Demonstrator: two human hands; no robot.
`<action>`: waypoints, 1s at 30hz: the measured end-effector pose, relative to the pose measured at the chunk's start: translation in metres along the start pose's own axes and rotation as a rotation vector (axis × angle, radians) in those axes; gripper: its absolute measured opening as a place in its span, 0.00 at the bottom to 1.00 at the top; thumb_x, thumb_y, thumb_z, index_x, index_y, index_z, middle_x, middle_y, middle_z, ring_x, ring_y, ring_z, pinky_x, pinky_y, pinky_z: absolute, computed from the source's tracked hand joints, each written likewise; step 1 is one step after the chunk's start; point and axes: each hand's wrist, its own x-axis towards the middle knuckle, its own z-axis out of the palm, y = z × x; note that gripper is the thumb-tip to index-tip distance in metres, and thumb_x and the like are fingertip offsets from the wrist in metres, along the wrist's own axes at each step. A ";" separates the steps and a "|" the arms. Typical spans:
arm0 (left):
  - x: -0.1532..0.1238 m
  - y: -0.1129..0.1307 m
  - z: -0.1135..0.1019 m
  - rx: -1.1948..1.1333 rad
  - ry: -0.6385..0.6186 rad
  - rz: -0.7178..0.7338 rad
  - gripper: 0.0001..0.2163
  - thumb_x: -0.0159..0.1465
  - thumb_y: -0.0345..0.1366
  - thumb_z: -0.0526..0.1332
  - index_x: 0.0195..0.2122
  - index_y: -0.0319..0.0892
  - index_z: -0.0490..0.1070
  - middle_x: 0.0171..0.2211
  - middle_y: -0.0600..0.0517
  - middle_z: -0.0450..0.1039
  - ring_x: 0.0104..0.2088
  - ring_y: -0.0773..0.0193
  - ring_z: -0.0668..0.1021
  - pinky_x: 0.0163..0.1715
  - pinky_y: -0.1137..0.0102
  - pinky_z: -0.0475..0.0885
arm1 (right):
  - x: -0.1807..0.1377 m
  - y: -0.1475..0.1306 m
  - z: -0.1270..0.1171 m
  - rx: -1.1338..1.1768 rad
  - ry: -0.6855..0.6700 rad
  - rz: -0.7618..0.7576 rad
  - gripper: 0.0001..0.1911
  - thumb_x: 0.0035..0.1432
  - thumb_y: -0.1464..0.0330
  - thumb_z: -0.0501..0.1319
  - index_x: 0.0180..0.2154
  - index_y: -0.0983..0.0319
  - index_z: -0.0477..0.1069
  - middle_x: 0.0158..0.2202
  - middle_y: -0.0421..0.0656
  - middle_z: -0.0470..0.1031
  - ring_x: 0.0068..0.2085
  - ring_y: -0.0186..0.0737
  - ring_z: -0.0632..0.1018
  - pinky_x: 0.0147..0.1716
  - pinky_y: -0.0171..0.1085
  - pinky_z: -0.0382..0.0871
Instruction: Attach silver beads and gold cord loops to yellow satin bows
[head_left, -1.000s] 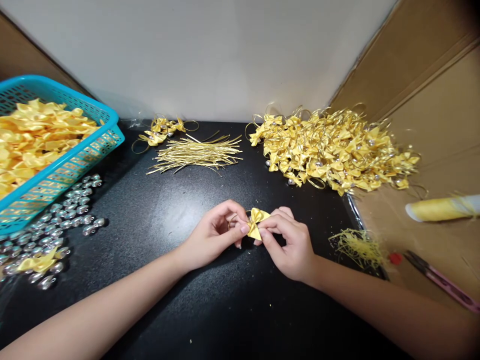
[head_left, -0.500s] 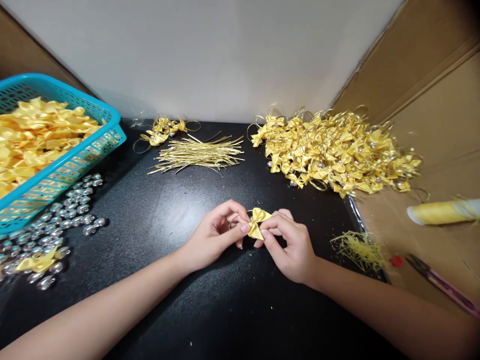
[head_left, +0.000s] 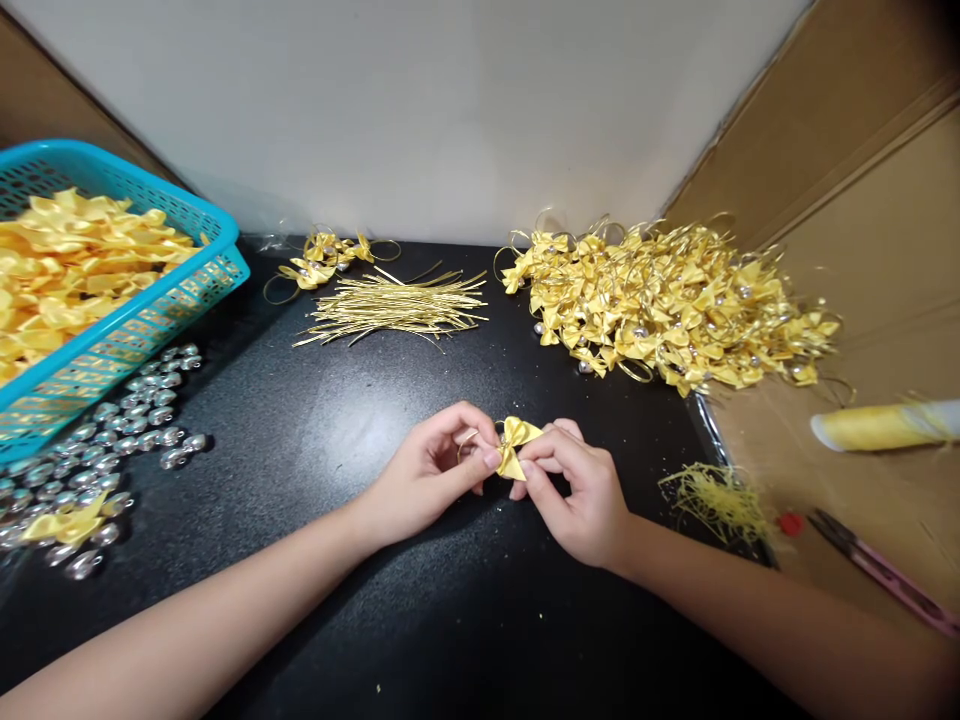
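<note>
Between my two hands, a yellow satin bow (head_left: 516,436) is held just above the black table. My left hand (head_left: 442,462) pinches its left side between thumb and fingers, and a thin gold cord loop (head_left: 463,447) shows by those fingers. On the other side, my right hand (head_left: 579,482) grips the bow's right edge with thumb and forefinger. Fingers cover part of the bow, so I cannot make out how the cord joins it. Beyond the hands lies a bundle of gold cords (head_left: 397,307).
A blue basket (head_left: 127,325) of yellow bows stands at left, with silver beads (head_left: 105,440) and a loose bow (head_left: 69,522) before it. Finished-looking bows (head_left: 660,305) pile up back right. Pink-handled thread snips (head_left: 877,570), yellow thread scraps (head_left: 712,500) and a yellow roll (head_left: 877,425) lie right.
The hands and the bow stay almost in place. The view has shifted very slightly, moving the basket and beads a little left in the picture.
</note>
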 end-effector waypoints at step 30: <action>0.000 -0.002 0.008 0.001 0.072 0.037 0.07 0.62 0.35 0.64 0.33 0.39 0.66 0.23 0.57 0.69 0.24 0.74 0.69 0.25 0.78 0.64 | 0.001 0.000 0.002 0.002 -0.024 0.061 0.08 0.60 0.77 0.55 0.30 0.60 0.64 0.20 0.35 0.75 0.27 0.34 0.73 0.37 0.39 0.63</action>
